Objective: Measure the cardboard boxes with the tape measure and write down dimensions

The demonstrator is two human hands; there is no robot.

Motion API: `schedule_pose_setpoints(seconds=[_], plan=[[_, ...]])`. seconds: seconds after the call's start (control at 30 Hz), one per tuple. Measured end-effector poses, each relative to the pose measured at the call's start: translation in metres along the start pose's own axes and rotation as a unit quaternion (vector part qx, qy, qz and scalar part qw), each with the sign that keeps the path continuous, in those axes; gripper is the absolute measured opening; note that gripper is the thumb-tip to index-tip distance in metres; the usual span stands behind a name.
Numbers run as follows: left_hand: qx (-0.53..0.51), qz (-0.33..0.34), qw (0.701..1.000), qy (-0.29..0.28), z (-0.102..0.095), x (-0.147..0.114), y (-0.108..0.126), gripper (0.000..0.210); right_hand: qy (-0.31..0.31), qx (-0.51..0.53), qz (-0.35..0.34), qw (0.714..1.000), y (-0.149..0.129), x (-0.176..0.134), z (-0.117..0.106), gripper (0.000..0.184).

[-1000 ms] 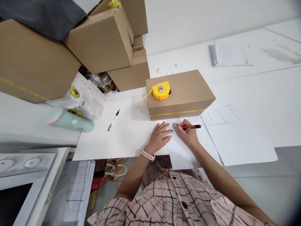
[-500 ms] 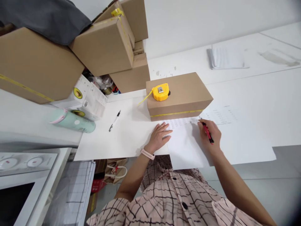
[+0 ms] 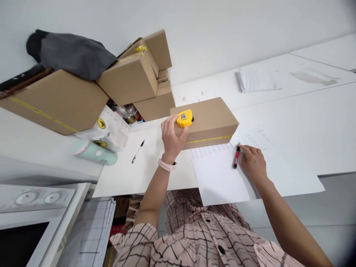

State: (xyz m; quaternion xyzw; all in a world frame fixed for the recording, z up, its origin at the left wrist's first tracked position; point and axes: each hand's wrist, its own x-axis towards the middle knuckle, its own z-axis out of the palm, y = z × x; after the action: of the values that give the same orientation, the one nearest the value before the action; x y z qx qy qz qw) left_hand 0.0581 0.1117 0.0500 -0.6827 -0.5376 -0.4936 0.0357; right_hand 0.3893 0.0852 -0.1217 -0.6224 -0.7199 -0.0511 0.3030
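My left hand (image 3: 172, 136), with a pink wristband, is at the left end of a closed cardboard box (image 3: 211, 115). Its thumb and fingers are apart around the near left side of a yellow tape measure (image 3: 184, 118), which lies on top of the box. Whether the fingertips press on it is hard to see. My right hand (image 3: 253, 161) rests on paper, fingers loosely bent, the fingertips beside the upper end of a red and black marker (image 3: 236, 157). The marker lies on a printed sheet (image 3: 214, 174) in front of the box.
A pen (image 3: 138, 151) lies on the white table left of my hand. Farther left are a mint green bottle (image 3: 97, 152), a white avocado-print carton (image 3: 115, 128) and stacked cardboard boxes (image 3: 129, 79). A paper stack (image 3: 257, 79) lies at the back right.
My left hand has moved from the sheet up to the tape measure. The marker, gripped in my right hand before, now lies on the sheet with the fingers loosened. The view has shifted slightly.
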Motion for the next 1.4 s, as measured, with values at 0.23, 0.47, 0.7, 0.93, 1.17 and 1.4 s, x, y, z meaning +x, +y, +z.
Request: schedule_pose_setpoints(seconds=[0.23, 0.47, 0.7, 0.93, 1.17, 1.4], plan=[[-0.033, -0.107, 0.98, -0.162, 0.025, 0.044, -0.014, 0.072, 0.033, 0.043, 0.031, 0.998, -0.006, 0.003, -0.007, 0.043], [-0.33, -0.166, 0.898, -0.241, -0.004, 0.02, 0.032, 0.059, 0.103, 0.359, 0.149, 0.916, -0.071, 0.032, -0.077, 0.021], [-0.329, -0.203, 0.881, -0.273, -0.014, 0.017, 0.058, 0.059, -0.152, 0.682, 0.164, 0.696, -0.132, 0.098, -0.121, 0.044], [-0.296, -0.203, 0.904, -0.233, -0.022, 0.03, 0.032, 0.06, -0.158, 0.662, 0.156, 0.716, -0.138, 0.141, -0.11, 0.048], [-0.245, -0.326, 0.908, -0.093, -0.04, 0.072, -0.056, 0.052, -0.008, 0.643, 0.265, 0.719, -0.081, 0.21, -0.073, 0.031], [-0.206, -0.366, 0.903, -0.091, -0.053, 0.068, -0.097, 0.046, -0.025, 0.525, 0.34, 0.78, -0.072, 0.213, -0.044, 0.02]])
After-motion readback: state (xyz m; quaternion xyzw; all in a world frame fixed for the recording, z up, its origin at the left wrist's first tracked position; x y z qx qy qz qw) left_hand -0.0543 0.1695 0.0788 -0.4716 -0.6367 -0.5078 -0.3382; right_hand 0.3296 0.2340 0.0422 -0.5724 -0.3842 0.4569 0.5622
